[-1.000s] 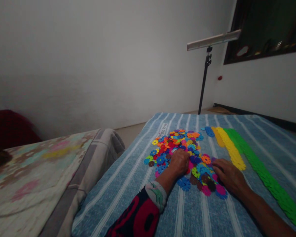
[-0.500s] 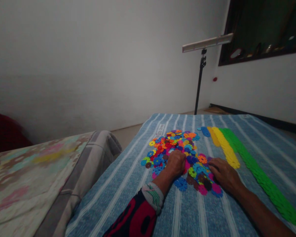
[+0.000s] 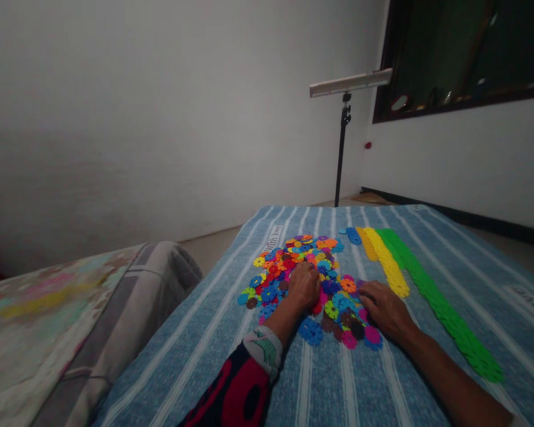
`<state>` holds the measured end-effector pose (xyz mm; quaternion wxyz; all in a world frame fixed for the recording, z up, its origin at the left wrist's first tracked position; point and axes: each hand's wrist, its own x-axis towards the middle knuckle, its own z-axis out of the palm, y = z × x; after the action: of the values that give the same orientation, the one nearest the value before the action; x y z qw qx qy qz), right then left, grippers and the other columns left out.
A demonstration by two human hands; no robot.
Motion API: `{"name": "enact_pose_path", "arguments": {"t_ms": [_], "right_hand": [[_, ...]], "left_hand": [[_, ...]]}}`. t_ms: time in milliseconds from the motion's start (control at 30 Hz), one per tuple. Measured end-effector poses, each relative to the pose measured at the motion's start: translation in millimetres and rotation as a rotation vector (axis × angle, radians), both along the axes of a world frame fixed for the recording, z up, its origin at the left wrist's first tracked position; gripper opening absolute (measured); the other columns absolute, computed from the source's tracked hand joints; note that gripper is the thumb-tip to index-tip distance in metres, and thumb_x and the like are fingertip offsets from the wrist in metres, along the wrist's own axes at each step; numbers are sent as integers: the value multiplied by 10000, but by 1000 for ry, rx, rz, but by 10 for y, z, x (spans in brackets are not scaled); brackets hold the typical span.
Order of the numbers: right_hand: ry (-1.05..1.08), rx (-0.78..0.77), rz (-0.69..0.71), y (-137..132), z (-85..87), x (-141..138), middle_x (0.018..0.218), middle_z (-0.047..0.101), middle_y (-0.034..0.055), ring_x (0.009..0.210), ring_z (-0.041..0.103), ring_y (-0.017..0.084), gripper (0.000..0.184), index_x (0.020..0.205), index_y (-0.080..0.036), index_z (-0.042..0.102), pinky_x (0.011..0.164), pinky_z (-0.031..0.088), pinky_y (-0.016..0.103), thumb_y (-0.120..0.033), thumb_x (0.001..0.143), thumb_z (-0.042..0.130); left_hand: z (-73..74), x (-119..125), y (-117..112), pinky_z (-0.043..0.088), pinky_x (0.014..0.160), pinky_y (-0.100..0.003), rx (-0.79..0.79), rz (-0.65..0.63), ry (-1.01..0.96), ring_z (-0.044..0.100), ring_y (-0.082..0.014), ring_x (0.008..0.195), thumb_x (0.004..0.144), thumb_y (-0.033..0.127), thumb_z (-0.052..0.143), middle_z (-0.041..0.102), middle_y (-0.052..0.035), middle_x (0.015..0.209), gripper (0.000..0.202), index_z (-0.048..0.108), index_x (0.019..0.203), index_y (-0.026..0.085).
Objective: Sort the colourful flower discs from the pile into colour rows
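Note:
Many-coloured flower-shaped plastic discs lie in a loose pile on a blue striped cloth. My left hand rests in the middle of this pile with its fingers curled down; whatever is under or between them is hidden. At the pile's right edge, beside an orange disc, my right hand lies low with fingers loosely stretched and nothing visible in them. To its right are rows of overlapping discs: a long green row, a yellow row, a short orange row and a short blue row.
A second surface with a floral cover and a grey draped edge stands at the left, across a gap. Behind the cloth-covered surface are a lamp on a black stand, a white wall and a dark window.
The view has turned slightly right, so everything sits farther left. My left hand has shifted a little farther into the pile, fingers still curled. My right hand stays at the pile's edge.

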<state>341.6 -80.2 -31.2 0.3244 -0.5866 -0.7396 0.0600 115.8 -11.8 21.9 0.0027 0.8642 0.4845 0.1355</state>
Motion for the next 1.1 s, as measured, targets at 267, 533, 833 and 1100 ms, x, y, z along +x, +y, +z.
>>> {"name": "enact_pose_path", "arguments": {"t_ms": [267, 533, 833, 1100], "right_hand": [[-31, 11, -10, 13, 0, 3, 956, 683, 68, 927, 606, 220, 269, 906, -217, 699, 876, 458, 358, -264, 913, 434], [-50, -2, -14, 9, 35, -10, 985, 680, 74, 937, 605, 218, 268, 920, -210, 698, 880, 454, 350, -259, 926, 434], [-20, 13, 3, 18, 3, -6, 981, 690, 66, 937, 613, 215, 255, 919, -219, 707, 877, 464, 349, -248, 911, 453], [-23, 0, 0, 20, 3, -15, 978, 691, 66, 939, 614, 221, 251, 933, -219, 708, 867, 463, 344, -250, 908, 460]], "left_hand": [[29, 33, 130, 439, 956, -366, -81, 31, -64, 572, -236, 1056, 803, 156, 580, 648, -96, 1043, 92, 670, 793, 175], [21, 61, 161, 431, 985, -381, -107, 40, -93, 566, -241, 1114, 786, 198, 629, 644, -85, 1133, 46, 659, 820, 187], [44, 62, 168, 454, 817, -307, -159, 105, -187, 598, -204, 928, 677, 113, 640, 642, -40, 884, 109, 562, 690, 188], [59, 38, 135, 373, 592, -236, -183, 144, -340, 525, -123, 645, 762, 158, 543, 514, 29, 633, 183, 464, 601, 193]]}}
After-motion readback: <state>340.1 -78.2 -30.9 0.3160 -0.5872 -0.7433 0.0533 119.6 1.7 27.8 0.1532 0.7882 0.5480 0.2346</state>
